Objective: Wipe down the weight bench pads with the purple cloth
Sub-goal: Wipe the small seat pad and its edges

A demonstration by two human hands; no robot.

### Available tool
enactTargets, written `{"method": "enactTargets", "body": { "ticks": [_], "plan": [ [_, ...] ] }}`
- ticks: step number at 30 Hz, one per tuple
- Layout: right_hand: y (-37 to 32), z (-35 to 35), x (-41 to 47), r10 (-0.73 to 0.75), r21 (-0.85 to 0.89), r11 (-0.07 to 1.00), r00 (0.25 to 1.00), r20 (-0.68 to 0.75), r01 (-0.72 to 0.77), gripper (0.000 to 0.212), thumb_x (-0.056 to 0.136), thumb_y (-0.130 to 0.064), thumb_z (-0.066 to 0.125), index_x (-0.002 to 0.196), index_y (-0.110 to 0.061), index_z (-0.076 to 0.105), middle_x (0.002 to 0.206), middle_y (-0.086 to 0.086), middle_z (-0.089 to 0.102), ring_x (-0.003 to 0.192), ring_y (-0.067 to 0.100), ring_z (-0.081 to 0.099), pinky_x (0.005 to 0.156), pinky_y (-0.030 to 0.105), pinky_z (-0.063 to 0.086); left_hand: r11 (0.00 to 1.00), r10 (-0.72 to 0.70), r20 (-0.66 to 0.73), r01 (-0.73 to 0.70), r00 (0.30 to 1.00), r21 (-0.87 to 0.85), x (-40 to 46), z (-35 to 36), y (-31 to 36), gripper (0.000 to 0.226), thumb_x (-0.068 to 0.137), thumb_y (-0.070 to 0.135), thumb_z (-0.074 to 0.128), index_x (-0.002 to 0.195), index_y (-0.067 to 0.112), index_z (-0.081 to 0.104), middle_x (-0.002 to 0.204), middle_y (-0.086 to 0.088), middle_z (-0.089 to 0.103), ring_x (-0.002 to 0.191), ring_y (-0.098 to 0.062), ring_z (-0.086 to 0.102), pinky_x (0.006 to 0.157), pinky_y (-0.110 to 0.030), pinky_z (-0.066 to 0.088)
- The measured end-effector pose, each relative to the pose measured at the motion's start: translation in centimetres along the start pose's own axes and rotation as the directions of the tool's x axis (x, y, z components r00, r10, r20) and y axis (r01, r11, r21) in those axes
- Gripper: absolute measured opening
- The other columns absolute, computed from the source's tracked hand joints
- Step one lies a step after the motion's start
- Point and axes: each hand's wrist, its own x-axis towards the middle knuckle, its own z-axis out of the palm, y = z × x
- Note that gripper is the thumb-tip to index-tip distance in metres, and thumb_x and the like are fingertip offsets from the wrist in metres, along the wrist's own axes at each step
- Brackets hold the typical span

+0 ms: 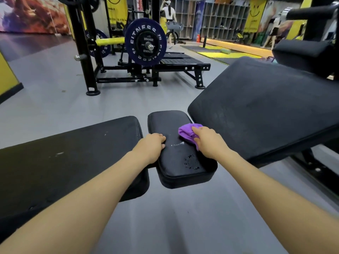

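Note:
A small black seat pad sits in the middle, with wet streaks and droplets on its surface. My right hand grips a bunched purple cloth and presses it onto the pad's right side. My left hand rests on the pad's left edge with fingers curled over it. A long black bench pad lies to the left. A large inclined back pad rises to the right.
A black rack with a dark blue weight plate and a low platform stands ahead on the grey floor. The bench's black frame runs along the floor at right. People stand far back near shelving.

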Motion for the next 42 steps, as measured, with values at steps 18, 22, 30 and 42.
{"method": "enactTargets", "body": {
  "ticks": [18, 22, 30, 42],
  "plan": [
    [-3.2, 0.1, -5.2, 0.254, -0.166, 0.952, 0.967, -0.03, -0.256, 0.019, 0.096, -0.013, 0.041, 0.112, -0.011, 0.051, 0.119, 0.009, 0.052, 0.106, 0.031, 0.052, 0.072, 0.032, 0.034, 0.961, 0.26, -0.036, -0.262, 0.965, -0.091, -2.2, 0.0, -4.2, 0.036, 0.096, 0.029, 0.049, 0.121, 0.005, 0.056, 0.132, -0.006, 0.053, 0.124, -0.027, 0.048, 0.103, -0.04, 0.041],
    [-4.1, 0.9, -4.0, 0.31, -0.094, 0.944, 0.948, -0.076, -0.316, 0.024, 0.097, -0.012, 0.04, 0.118, -0.013, 0.051, 0.127, 0.008, 0.05, 0.11, 0.03, 0.052, 0.074, 0.031, 0.033, 0.94, 0.293, -0.094, -0.304, 0.952, -0.153, -2.5, 0.7, -4.5, 0.036, 0.096, 0.028, 0.049, 0.123, 0.005, 0.057, 0.139, -0.003, 0.05, 0.129, -0.023, 0.046, 0.106, -0.033, 0.035],
    [-5.5, 1.1, -7.5, 0.318, -0.09, 0.94, 0.941, -0.115, -0.328, 0.025, 0.096, -0.011, 0.042, 0.117, -0.017, 0.053, 0.125, 0.002, 0.052, 0.107, 0.029, 0.053, 0.068, 0.03, 0.03, 0.939, 0.295, -0.065, -0.302, 0.953, -0.167, -2.0, 0.5, -4.8, 0.04, 0.096, 0.03, 0.05, 0.132, 0.014, 0.052, 0.151, -0.001, 0.037, 0.14, -0.021, 0.034, 0.112, -0.029, 0.028],
    [-6.8, 2.0, -8.3, 0.294, -0.052, 0.952, 0.951, -0.099, -0.3, 0.04, 0.101, -0.021, 0.035, 0.14, -0.025, 0.04, 0.144, 0.0, 0.041, 0.121, 0.029, 0.049, 0.087, 0.034, 0.045, 0.93, 0.319, -0.057, -0.324, 0.946, -0.174, -1.7, 0.5, -5.3, 0.042, 0.095, 0.034, 0.051, 0.133, 0.016, 0.052, 0.151, 0.0, 0.037, 0.138, -0.021, 0.037, 0.112, -0.033, 0.032]
  ]
}}
